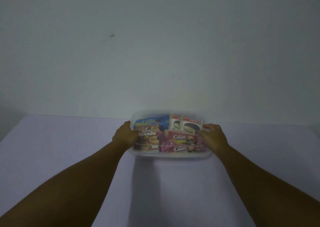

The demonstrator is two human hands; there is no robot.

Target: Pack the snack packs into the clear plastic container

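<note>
Clear plastic container (170,155) at the far middle of a pale lilac table (52,157), close to the plain wall (155,45). Lid on, or so it seems — slightly blurred. Gripped at both ends: left hand (125,134) curled against the left side, right hand (213,136) curled against the right side, fingers of each wrapped round the container's edge. Both forearms stretched out from the near edge of the view.

Inside, seen through the clear plastic: blue cream-biscuit pack (152,120) at far left, two white choco-pie packs (187,125) at far right, brown cookie box (148,136) at near left, red cream-biscuit packs (182,138) at near right — one above another. Purple wrapper (163,141) between the brown box and the red packs. Container's shadow on the table just near of it.
</note>
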